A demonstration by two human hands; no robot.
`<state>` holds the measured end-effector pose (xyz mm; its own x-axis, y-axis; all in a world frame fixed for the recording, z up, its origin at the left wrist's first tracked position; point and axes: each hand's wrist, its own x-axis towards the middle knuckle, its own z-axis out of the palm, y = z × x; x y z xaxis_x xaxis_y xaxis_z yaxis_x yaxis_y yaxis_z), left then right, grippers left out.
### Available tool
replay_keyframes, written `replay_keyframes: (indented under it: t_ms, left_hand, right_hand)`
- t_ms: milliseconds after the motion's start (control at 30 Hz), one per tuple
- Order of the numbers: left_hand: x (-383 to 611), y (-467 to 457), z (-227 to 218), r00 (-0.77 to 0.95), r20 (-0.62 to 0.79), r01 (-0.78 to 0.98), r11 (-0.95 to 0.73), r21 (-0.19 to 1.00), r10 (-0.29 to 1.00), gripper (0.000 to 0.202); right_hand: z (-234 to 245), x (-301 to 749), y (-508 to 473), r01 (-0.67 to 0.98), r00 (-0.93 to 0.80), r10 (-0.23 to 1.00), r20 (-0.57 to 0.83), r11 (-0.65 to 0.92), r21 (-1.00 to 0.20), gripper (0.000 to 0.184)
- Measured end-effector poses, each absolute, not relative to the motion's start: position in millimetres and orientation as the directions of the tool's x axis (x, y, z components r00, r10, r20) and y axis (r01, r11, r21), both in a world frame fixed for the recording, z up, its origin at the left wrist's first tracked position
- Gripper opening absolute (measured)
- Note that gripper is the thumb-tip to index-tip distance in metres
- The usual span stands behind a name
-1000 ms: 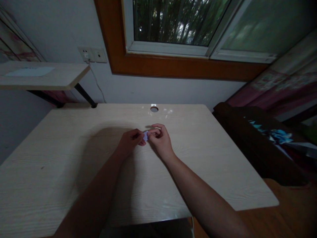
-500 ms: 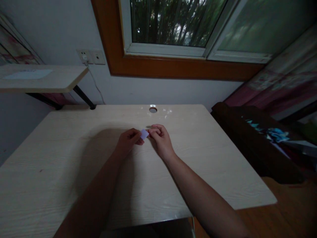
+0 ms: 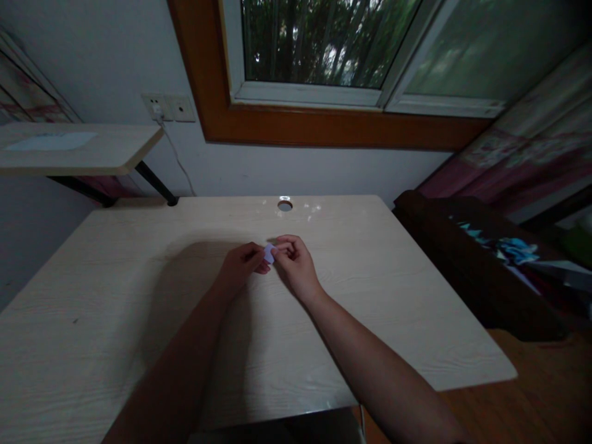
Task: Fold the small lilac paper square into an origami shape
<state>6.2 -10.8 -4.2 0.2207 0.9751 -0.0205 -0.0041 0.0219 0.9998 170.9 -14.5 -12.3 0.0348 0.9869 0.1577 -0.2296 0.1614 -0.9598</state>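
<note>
A small pale-purple piece of paper point(image 3: 269, 253) is held between my two hands over the middle of the desk point(image 3: 370, 308). My left hand point(image 3: 242, 264) pinches its left side between thumb and fingers. On the other side, my right hand point(image 3: 296, 262) is closed with thumb and fingertip on the paper's right edge. The fingers cover part of the paper, so its full outline is hidden.
Behind the hands, a round cable hole point(image 3: 285, 206) is set near the desk's back edge. A raised shelf point(image 3: 115, 148) on black legs stands at back left. To the right is a dark wooden piece of furniture point(image 3: 439, 259) with blue crumpled items on it.
My right hand has shifted slightly left, and its thumb now overlaps the paper's right side. Less of the paper shows. My left hand keeps its pinch.
</note>
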Motion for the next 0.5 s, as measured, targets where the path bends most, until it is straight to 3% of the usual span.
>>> replay_keyframes:
  t_ms: [267, 500]
  left_hand:
    - [5.4, -10.4, -4.4, 0.186, -0.017, 0.079, 0.002, 0.997, 0.982, 0.030]
    - [5.4, -11.3, -0.8, 0.200, 0.010, 0.048, -0.020, 0.999, 0.980, 0.025]
  right_hand:
    - [-10.2, 170.3, -18.3, -0.156, 0.010, 0.982, 0.187, 0.186, -0.970, 0.027]
    - [-12.3, 169.0, -14.7, -0.249, 0.089, 0.986, 0.139, 0.157, -0.956, 0.028]
